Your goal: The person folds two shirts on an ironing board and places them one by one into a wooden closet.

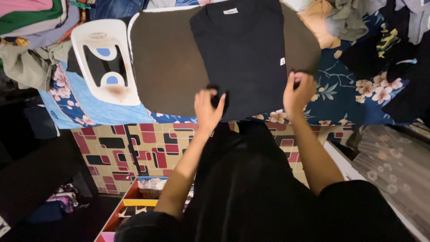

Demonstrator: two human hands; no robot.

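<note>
A black T-shirt lies flat on a dark brown ironing board, collar at the far end. Its lower part hangs off the near edge toward me. My left hand pinches the shirt's fabric at the near left edge. My right hand grips the fabric at the near right edge, beside a small white tag.
A white iron rest with blue spots sits at the board's left end. Piles of clothes crowd the back and the left. A blue floral cloth lies under the board. A red-patterned panel and a compartmented drawer are below.
</note>
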